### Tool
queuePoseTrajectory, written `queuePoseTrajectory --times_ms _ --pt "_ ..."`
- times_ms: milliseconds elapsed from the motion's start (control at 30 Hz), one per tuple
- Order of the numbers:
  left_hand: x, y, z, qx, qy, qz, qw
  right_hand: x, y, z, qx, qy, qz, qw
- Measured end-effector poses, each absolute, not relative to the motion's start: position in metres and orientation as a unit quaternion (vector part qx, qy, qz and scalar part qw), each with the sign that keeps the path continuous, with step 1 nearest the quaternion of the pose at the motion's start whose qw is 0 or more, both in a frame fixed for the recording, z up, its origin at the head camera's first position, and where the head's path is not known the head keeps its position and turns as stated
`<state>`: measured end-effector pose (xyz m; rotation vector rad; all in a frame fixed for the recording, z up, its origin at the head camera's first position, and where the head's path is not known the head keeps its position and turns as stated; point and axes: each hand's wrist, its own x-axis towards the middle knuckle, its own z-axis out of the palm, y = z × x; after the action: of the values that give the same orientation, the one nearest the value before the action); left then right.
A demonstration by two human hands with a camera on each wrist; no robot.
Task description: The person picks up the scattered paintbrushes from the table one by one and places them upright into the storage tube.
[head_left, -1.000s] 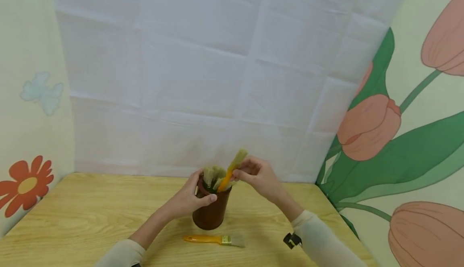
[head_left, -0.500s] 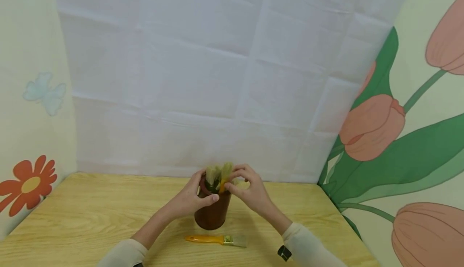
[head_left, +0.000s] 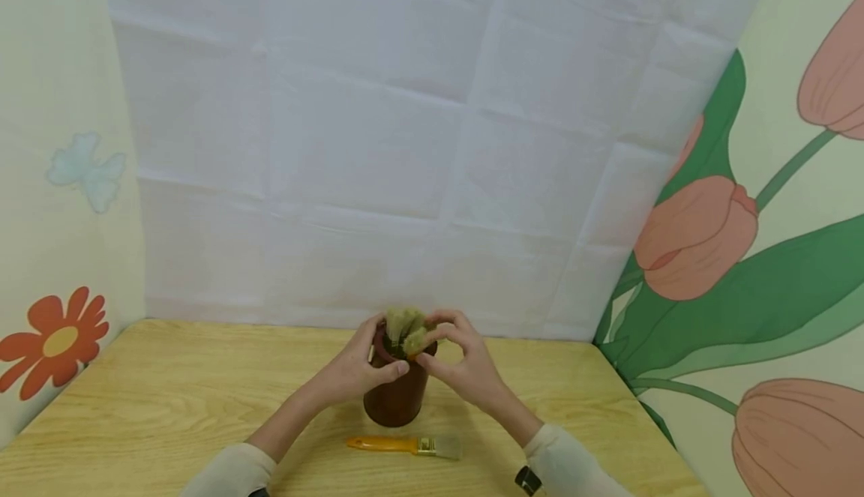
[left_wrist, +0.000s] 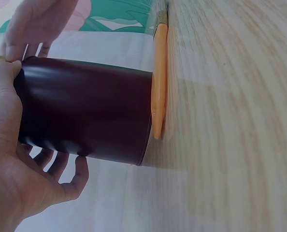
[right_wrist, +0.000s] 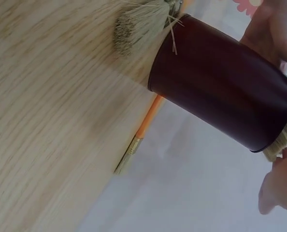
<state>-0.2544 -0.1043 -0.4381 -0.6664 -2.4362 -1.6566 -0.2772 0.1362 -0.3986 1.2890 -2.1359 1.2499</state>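
A dark reddish-brown cylindrical cup (head_left: pixel 396 398) stands on the table with several paintbrushes (head_left: pixel 403 322) in it, bristles up. My left hand (head_left: pixel 356 366) grips the cup near its rim, thumb in front; the left wrist view shows its fingers curled round the wall. At the rim's right side, my right hand (head_left: pixel 466 362) pinches one paintbrush (head_left: pixel 415 342) low at the cup's mouth, its handle mostly hidden inside. Another paintbrush (head_left: pixel 403 445) with an orange handle lies flat in front of the cup, bristles to the right.
In the right wrist view a further orange-handled paintbrush (right_wrist: pixel 142 128) lies on the table behind the cup. The wood-grain table (head_left: pixel 202 392) ends at a white sheet (head_left: pixel 351 145) at the back. Flower-printed panels (head_left: pixel 796 317) stand at the sides.
My right hand has moved left and lowered the paintbrush into the cup, so its orange handle has sunk out of sight. My left hand keeps its grip on the cup.
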Motion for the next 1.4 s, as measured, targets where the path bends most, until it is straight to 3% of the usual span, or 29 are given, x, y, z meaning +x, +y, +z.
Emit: queuePoseTrajectory --times_ms 300,633,967,1400 --pt "-0.255 -0.103 -0.438 -0.225 -0.806 -0.543 0.063 -0.280 0.134 -0.408 0.444 -0.763 0.425 0.202" --pt "-0.255 -0.106 -0.439 -0.229 -0.808 -0.539 0.066 -0.279 0.138 -0.402 0.444 -0.761 0.433 0.192" --pt "-0.257 -0.107 -0.439 -0.240 -0.805 -0.538 0.073 -0.262 0.148 -0.364 0.409 -0.769 0.454 0.187" --pt "-0.254 -0.104 -0.439 -0.220 -0.815 -0.532 0.068 -0.329 0.165 -0.397 0.312 -0.804 0.481 0.156"
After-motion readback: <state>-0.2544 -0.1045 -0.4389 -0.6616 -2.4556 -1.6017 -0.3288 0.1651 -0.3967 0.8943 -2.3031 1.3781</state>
